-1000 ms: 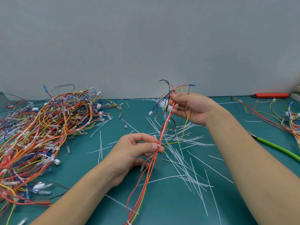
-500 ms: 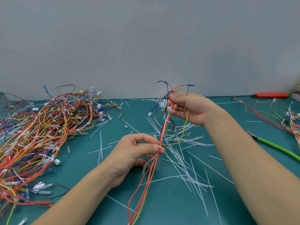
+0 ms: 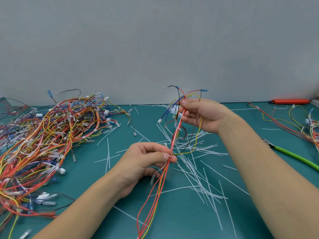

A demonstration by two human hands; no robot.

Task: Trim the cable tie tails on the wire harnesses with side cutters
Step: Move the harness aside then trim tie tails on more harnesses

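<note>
Left hand (image 3: 146, 161) and right hand (image 3: 202, 114) each pinch the thin red-and-yellow wire harness (image 3: 174, 140), stretched between them above the teal mat (image 3: 86, 178).

Both hands (image 3: 146, 161) (image 3: 202, 114) raised, fingers pinched

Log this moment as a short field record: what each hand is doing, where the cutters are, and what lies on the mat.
left hand: pinches the held harness at a white cable tie
right hand: grips the same harness near its upper end
side cutters: green-handled, lying on the mat to the right, in neither hand
cut tie tails: scattered on the mat under the hands
harness pile: left side
more harnesses: far right
</note>
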